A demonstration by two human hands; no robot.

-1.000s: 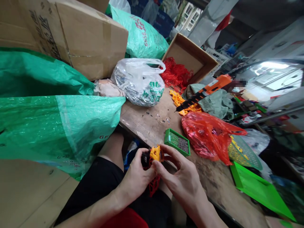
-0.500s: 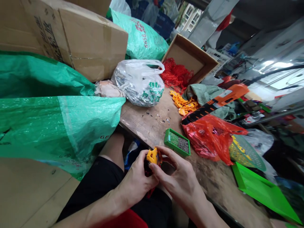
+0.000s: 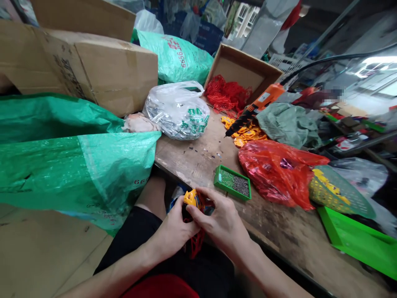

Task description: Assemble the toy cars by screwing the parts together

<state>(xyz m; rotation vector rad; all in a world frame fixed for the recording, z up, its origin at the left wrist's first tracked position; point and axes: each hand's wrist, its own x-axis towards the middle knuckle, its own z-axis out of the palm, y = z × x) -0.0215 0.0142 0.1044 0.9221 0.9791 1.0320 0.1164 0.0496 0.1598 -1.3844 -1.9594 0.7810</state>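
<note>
My left hand (image 3: 174,225) and my right hand (image 3: 218,211) are both closed around a yellow-orange plastic toy car shell (image 3: 192,198), held low over my lap at the table's near edge. Beneath the shell, a red plastic lattice part (image 3: 196,244) hangs below my fingers; whether the two are joined is hidden. My right thumb presses against the shell's near side. Just beyond my right hand is a green tray (image 3: 218,185) of small screws. An orange and black electric screwdriver (image 3: 254,108) hangs tip down above the table, near a pile of similar yellow-orange shells (image 3: 250,134).
A red plastic bag (image 3: 273,169), a mesh basket (image 3: 328,198) with yellow parts and a bright green tray (image 3: 359,240) line the right. Behind are a white bag (image 3: 176,111) and a tipped box (image 3: 248,60) of red parts. A green sack (image 3: 118,165) stands left.
The electric screwdriver has swung left and now hangs steeper, over the shells. My hands keep their hold on the shell, and more of the red lattice shows below. The view has shifted slightly.
</note>
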